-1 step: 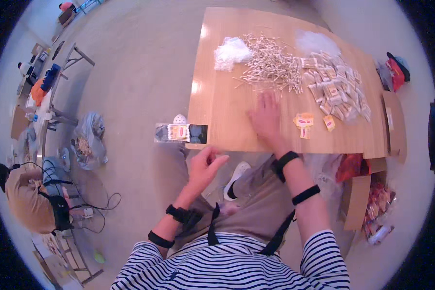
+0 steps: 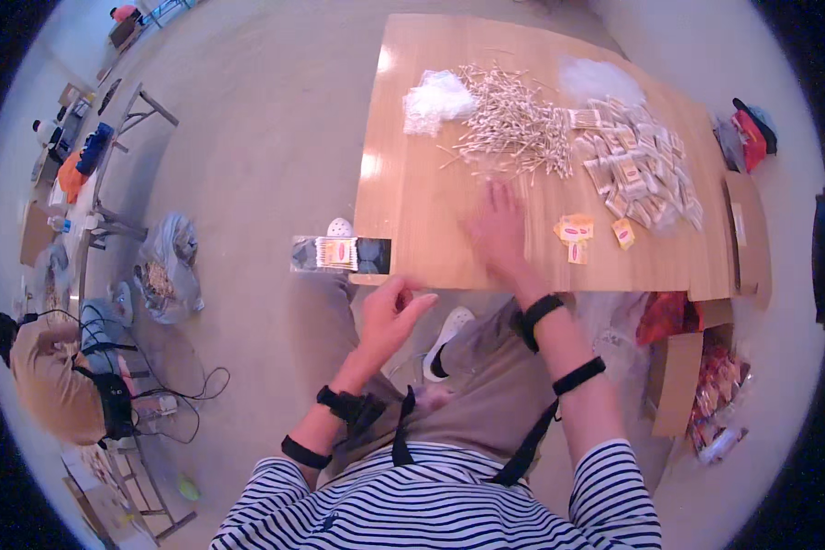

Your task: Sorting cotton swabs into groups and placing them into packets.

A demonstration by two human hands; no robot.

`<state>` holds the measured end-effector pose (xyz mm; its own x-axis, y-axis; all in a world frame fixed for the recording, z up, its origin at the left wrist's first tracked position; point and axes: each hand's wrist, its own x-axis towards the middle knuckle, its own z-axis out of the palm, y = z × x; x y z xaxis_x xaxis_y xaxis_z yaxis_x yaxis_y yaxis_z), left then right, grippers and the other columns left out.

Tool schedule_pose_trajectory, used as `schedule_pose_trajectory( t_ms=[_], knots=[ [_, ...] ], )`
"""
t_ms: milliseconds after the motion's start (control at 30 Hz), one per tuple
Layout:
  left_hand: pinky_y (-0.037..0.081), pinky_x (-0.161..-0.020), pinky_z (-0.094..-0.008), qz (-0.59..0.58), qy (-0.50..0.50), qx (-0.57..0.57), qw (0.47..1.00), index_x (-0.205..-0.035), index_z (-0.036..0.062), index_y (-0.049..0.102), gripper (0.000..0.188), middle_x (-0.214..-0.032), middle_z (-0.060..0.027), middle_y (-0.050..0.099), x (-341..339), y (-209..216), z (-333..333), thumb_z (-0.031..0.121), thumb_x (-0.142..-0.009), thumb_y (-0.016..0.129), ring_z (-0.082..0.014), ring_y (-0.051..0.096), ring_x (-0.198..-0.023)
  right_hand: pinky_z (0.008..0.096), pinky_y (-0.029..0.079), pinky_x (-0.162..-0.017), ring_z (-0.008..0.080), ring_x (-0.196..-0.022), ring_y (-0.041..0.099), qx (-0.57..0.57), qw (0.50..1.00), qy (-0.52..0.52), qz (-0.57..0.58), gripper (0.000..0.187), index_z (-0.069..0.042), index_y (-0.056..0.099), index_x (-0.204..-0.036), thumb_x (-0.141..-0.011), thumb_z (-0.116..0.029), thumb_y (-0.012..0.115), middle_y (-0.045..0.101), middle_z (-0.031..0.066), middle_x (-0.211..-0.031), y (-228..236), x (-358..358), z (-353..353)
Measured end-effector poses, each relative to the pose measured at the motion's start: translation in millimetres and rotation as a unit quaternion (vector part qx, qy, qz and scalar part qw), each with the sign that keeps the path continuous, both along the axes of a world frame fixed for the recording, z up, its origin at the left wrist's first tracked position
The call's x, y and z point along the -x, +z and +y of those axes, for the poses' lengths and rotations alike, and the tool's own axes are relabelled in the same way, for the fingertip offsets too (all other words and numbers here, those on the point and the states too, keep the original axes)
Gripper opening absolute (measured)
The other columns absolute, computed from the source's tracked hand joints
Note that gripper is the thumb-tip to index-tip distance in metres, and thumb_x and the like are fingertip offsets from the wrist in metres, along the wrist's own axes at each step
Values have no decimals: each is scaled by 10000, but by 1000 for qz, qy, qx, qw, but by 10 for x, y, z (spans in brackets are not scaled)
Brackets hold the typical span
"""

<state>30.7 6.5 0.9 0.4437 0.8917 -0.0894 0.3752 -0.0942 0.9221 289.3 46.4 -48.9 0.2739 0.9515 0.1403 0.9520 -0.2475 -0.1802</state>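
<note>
Tabletop [image 2: 408,197], right hand [image 2: 500,229] outstretched, swabs [image 2: 521,124] just beyond

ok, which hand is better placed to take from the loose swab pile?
Probably the right hand: it's over the table, short of the loose swab pile, fingers toward it; the left hand is farther back, near the table's edge.

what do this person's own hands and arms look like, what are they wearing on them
Both the left hand and right hand are gloveless. The left wrist wears a black strap with a bulky dark module; the right wrist has a black cuff. Each forearm also has a plain black band. The sleeves are white with dark stripes.
</note>
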Motion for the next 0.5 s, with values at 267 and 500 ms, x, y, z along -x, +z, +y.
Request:
schedule_pose_trajectory(
  t_ms=[267,500],
  knots=[
    [297,-1175,-514,111,-70,-322,937,-1374,15,550,703,-1504,-211,451,-581,-144,441,378,-821,788,-393,389,-1418,539,262,-1214,423,-1452,350,-116,978,87,153,685,-47,484,-1476,-904,-362,691,432,230,-1535,124,-17,-236],
    [188,-1227,-547,243,-100,-345,901,-1484,29,471,823,-1608,-197,351,-692,-230,467,562,-885,655,-373,290,-1506,529,260,-1213,440,-1424,378,-140,987,-80,-7,677,-77,497,-1477,-928,-439,660,440,288,-1511,343,-1102,460]
  ],
)
